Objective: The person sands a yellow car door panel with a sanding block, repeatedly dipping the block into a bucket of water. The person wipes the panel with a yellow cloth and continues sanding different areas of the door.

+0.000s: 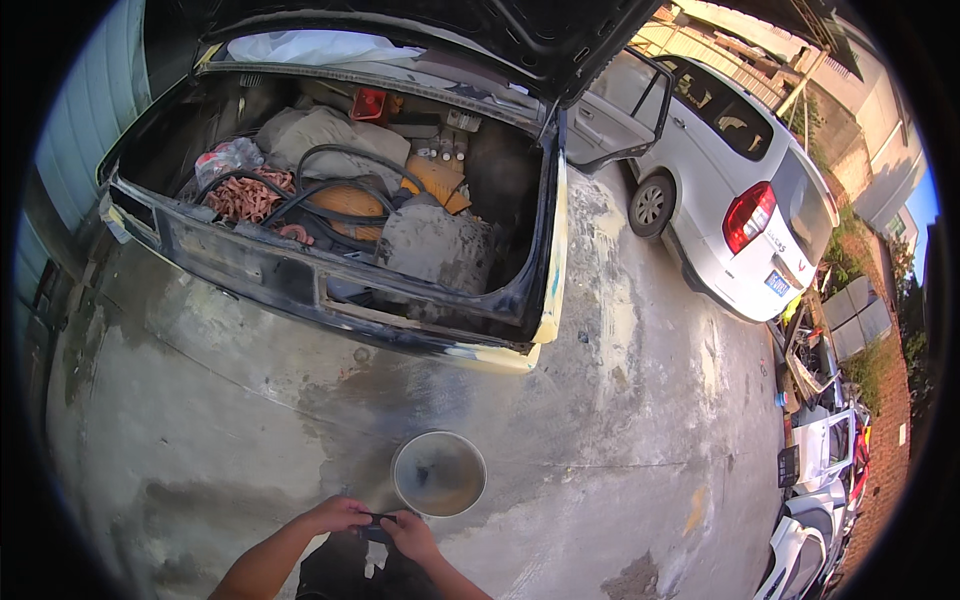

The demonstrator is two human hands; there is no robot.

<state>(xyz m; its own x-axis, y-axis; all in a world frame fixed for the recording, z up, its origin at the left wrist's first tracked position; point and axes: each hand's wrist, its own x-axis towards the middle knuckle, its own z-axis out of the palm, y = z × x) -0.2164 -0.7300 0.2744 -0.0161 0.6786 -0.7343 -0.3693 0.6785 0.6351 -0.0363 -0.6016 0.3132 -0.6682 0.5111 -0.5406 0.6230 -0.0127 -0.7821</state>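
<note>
Low in the view, my left hand point(340, 514) and my right hand point(411, 537) come close together, with fingers closed on opposite ends of a small black flat object point(378, 528). Its exact kind is too small to make out. Just beyond my right hand, a round pale bucket point(399, 492) stands on the concrete with murky brownish content in it. My dark-clad legs point(345, 572) show beneath my hands.
Ahead is a car with its trunk point(430, 322) open, holding black hose point(345, 235), cloths point(335, 142), a red container point(369, 104) and bottles point(446, 148). A white car point(720, 240) with an open door stands right. Car panels point(815, 530) lie along the right edge.
</note>
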